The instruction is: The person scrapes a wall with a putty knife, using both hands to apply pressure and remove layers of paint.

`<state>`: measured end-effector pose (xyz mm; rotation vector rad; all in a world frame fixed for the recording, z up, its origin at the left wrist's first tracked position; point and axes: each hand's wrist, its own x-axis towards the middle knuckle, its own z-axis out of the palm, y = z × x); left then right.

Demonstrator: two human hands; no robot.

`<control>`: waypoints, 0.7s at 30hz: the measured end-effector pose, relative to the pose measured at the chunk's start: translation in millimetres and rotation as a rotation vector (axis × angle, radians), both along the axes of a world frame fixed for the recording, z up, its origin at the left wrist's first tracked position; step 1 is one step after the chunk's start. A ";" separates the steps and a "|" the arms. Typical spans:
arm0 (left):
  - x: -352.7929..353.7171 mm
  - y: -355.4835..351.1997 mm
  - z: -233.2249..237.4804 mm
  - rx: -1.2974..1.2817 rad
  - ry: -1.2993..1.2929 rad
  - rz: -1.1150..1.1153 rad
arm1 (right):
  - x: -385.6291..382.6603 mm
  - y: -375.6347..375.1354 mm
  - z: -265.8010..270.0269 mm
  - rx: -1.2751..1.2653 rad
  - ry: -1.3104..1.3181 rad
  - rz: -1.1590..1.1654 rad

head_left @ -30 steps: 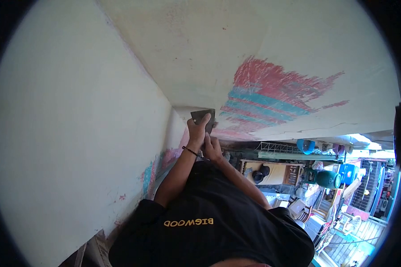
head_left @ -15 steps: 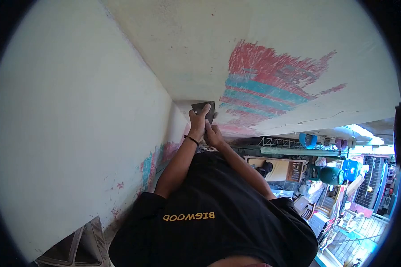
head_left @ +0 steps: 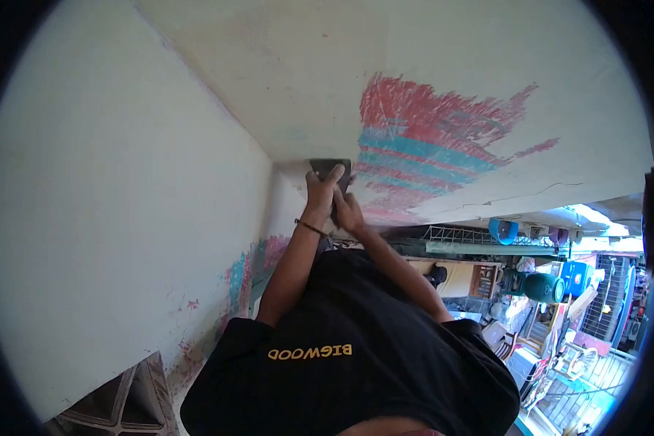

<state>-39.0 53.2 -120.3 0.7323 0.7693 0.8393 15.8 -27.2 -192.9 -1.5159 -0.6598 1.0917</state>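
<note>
A dark, flat, plate-like tool [head_left: 330, 164] lies against the pale wall [head_left: 298, 87], close to the corner. My left hand [head_left: 321, 192], with a beaded bracelet at the wrist, is closed on it, thumb pressed over its face. Just to the right and lower, my right hand [head_left: 349, 212] wraps round the tool's narrower lower part; some of its fingers are hidden. Red and blue paint patches [head_left: 429, 149] mark the wall right of the tool.
Another pale wall [head_left: 123, 182] meets this one at the left. A brown latticed frame [head_left: 120, 407] stands at lower left. At the right are a green container [head_left: 543, 288], a blue container [head_left: 575, 277], a metal truss [head_left: 472, 236] and mixed household items.
The tool has turned so its top edge looks more level, and both hands have shifted slightly with it. The wall's paint patches appear a little further left.
</note>
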 end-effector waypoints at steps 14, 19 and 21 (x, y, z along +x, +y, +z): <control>1.5 -25.5 -54.9 -0.121 -0.076 0.079 | 14.3 -27.9 -37.9 -0.200 0.135 0.148; 5.1 -24.4 -53.0 -0.072 -0.054 0.131 | 15.4 -46.5 -33.4 0.120 -0.006 0.135; 4.9 -28.0 -51.9 -0.080 -0.089 0.118 | 12.5 -52.2 -43.6 0.200 -0.069 0.117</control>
